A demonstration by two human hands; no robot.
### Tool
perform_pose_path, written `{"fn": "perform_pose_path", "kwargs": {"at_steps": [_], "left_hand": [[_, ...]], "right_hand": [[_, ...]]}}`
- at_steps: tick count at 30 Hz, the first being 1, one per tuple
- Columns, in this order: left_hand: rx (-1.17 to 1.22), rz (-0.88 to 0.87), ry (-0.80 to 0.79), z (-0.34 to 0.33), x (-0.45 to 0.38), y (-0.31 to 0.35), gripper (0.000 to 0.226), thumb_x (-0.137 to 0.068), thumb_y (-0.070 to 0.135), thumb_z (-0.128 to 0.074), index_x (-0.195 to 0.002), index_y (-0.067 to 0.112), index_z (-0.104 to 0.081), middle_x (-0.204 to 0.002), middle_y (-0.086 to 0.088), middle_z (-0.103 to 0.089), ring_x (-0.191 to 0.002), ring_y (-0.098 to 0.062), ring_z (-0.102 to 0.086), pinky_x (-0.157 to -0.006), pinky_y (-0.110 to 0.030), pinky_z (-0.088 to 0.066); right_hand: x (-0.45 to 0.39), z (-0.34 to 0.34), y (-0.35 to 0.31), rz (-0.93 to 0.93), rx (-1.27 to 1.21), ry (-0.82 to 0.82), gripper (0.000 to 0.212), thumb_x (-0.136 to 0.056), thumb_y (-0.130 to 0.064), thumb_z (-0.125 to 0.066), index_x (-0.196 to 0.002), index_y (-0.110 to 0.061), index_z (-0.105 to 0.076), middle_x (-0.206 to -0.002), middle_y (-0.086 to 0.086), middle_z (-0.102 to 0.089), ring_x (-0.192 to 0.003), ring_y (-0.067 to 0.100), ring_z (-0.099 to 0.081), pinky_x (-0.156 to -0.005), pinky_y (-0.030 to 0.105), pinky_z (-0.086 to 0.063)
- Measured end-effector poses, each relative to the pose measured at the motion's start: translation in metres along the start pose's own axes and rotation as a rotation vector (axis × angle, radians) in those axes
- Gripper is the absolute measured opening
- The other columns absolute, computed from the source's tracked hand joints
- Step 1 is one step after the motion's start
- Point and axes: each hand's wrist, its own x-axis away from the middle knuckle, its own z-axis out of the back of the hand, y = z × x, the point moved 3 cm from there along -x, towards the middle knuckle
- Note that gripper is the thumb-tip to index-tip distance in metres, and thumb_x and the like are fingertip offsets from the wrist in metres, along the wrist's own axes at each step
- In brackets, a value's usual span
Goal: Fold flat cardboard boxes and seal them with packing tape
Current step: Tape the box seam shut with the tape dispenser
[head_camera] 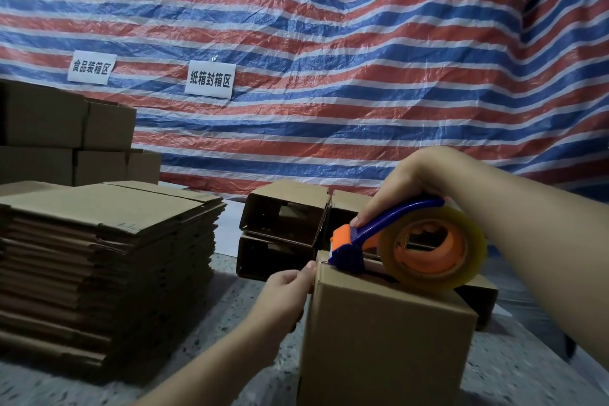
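A folded-up brown cardboard box [389, 336] stands in front of me. On its top rests a blue and orange tape dispenser [356, 247] carrying a roll of clear tape [435, 250]. My right hand [405, 188] grips the dispenser's blue handle from above. The dispenser's cutter end sits at the box's upper left edge. My left hand [290, 293] presses against the box's left side just below that edge, thumb near the corner. A tall stack of flat cardboard boxes [108, 260] lies to the left.
Two open-ended assembled boxes [283, 231] lie stacked behind the one I work on, with another box [478, 293] at its right. More boxes [69, 138] are piled at the far left. A striped tarp [329, 59] with two paper signs hangs behind. The floor [237, 306] is speckled.
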Motion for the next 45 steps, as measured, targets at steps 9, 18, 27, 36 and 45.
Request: {"fn": "perform_pose_path", "kwargs": {"at_steps": [9,18,27,36,45], "left_hand": [[0.216,0.239,0.108,-0.014,0.012,-0.009,0.043,-0.098,0.048,-0.05,-0.112,0.009,-0.062,-0.099,-0.008,-0.063,-0.092,-0.02,-0.057,-0.08,-0.032,-0.045],[-0.075,-0.263,0.221,-0.043,0.043,0.019,0.053,-0.098,0.059,-0.033,-0.147,0.038,-0.037,-0.14,0.02,-0.047,-0.127,0.001,-0.039,-0.107,-0.028,-0.035],[-0.152,-0.192,0.295,-0.04,0.048,0.017,0.067,-0.095,0.063,-0.033,-0.154,0.032,-0.025,-0.154,0.011,-0.037,-0.141,-0.01,-0.032,-0.113,-0.034,-0.029],[-0.476,-0.519,0.206,-0.027,0.046,0.027,0.027,-0.092,0.056,-0.041,-0.119,0.058,-0.046,-0.11,0.028,-0.059,-0.103,0.004,-0.054,-0.091,-0.033,-0.051],[-0.771,-0.591,0.364,-0.022,0.041,0.031,0.067,-0.083,0.069,-0.024,-0.13,0.037,-0.06,-0.128,0.023,-0.06,-0.091,0.019,-0.034,-0.098,-0.019,-0.031]], "right_hand": [[0.002,0.001,0.001,-0.028,-0.029,-0.017,0.071,-0.07,-0.067,-0.074,-0.113,-0.012,-0.065,-0.082,0.005,-0.076,-0.066,0.015,-0.073,-0.06,0.023,-0.058],[-0.003,0.001,0.002,-0.001,-0.035,-0.027,0.067,-0.071,-0.068,-0.074,-0.108,-0.013,-0.067,-0.078,0.004,-0.074,-0.063,0.013,-0.071,-0.06,0.023,-0.058],[-0.008,0.004,0.004,0.006,-0.027,-0.039,0.086,-0.059,-0.072,-0.079,-0.121,-0.014,-0.066,-0.093,0.006,-0.076,-0.075,0.016,-0.072,-0.067,0.026,-0.058],[0.0,0.002,-0.001,-0.014,0.013,0.005,0.064,-0.075,-0.071,-0.071,-0.103,-0.013,-0.069,-0.074,0.004,-0.073,-0.059,0.014,-0.07,-0.058,0.022,-0.057],[0.02,0.021,0.061,-0.117,0.004,0.034,0.094,-0.043,-0.076,-0.085,-0.11,-0.012,-0.071,-0.094,0.008,-0.078,-0.08,0.021,-0.076,-0.072,0.031,-0.061]]}}
